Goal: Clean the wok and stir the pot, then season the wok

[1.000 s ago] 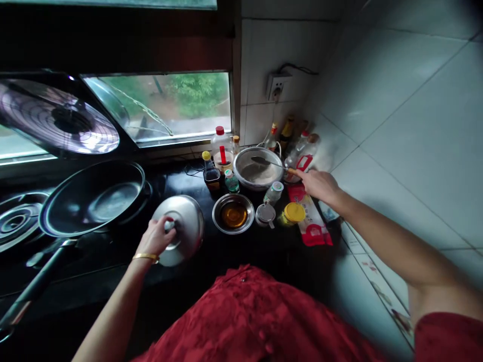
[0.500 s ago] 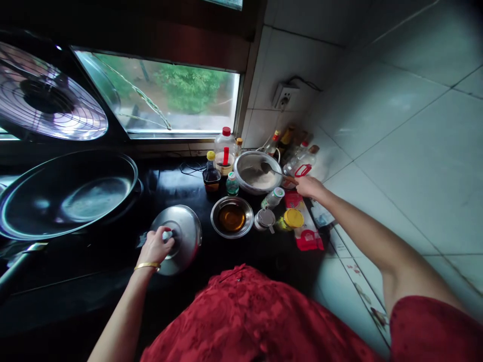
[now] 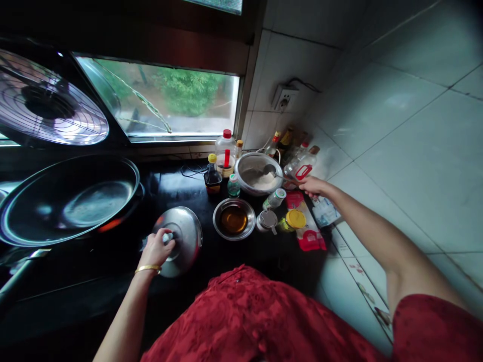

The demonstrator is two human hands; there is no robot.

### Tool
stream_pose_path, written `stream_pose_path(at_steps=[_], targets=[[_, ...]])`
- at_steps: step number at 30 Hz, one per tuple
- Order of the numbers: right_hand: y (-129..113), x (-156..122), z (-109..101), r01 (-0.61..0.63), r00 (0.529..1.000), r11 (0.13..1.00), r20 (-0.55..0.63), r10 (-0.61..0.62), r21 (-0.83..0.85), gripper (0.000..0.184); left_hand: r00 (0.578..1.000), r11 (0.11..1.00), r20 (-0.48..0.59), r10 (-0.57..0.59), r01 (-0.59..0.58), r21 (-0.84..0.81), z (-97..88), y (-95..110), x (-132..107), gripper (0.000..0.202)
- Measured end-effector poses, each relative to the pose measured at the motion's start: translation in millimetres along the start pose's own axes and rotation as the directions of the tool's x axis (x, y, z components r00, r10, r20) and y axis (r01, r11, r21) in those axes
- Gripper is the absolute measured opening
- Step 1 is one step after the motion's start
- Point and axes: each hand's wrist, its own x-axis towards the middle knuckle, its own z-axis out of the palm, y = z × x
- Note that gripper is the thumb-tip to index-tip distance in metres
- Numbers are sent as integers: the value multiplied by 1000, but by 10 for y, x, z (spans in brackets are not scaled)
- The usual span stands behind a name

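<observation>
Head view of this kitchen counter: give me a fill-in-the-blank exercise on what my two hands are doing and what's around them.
1. The left hand, with a ____ bangle on its wrist, grips the knob of the metal lid.
2. The right hand holds a spoon that reaches into the big bowl of ____ powder.
3. The jar beside the red packet has a ____ cap.

Missing words: gold; white; yellow.
</observation>
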Motion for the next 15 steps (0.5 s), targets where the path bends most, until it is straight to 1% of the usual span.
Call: stream_pose_path(at_steps=[5, 9, 15], targets=[[146, 2, -45, -58, 995, 985, 88, 44, 163, 40, 1000, 1000, 6, -19, 19, -9, -29, 18, -40, 40], [250, -23, -53, -76, 984, 956, 178, 26, 283, 35, 999, 999, 12, -43, 43, -3, -38, 27, -68, 40], [280, -97, 13, -123, 966, 901, 259, 13, 416, 30, 1000, 999, 2, -28, 28, -16, -25, 55, -76, 41]])
